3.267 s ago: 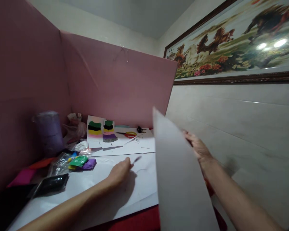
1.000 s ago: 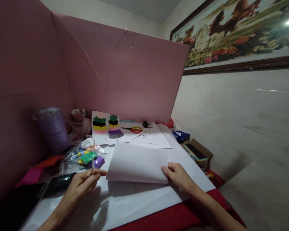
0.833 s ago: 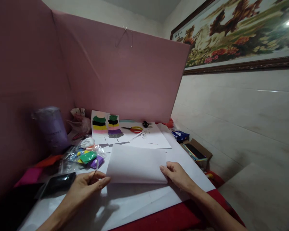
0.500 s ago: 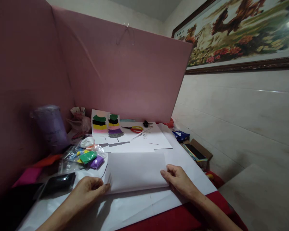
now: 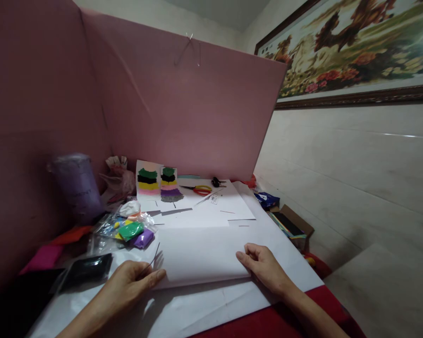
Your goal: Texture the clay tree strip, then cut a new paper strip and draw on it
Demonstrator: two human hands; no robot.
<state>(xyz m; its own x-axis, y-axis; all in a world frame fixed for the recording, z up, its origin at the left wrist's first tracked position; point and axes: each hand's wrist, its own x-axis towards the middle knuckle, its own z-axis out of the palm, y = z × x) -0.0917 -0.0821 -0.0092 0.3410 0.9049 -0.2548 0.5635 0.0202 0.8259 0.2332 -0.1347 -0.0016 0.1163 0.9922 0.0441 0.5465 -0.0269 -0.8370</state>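
A folded or curved white sheet of paper (image 5: 200,256) spans the space between my two hands. Its left end is pinched by my left hand (image 5: 136,277), thumb on top, and a thin dark strip sticks up from the same fingers. At the other end, my right hand (image 5: 264,265) grips the paper's right edge between thumb and curled fingers. Behind the paper are red-and-yellow-handled scissors (image 5: 201,190) and two cards with painted colour bands, the larger card (image 5: 147,185) left of the smaller one (image 5: 169,185).
Plastic bags with green (image 5: 131,230) and purple (image 5: 144,238) packets lie at the left, near a black packet (image 5: 88,272) and a purple cylinder (image 5: 77,188). A pink board (image 5: 190,108) stands behind. An open cardboard box (image 5: 291,223) is at the right.
The paper's far edge looks lower and flatter, and my left hand has shifted slightly right. More of the thin dark strip shows above it. The whole view has moved a little.
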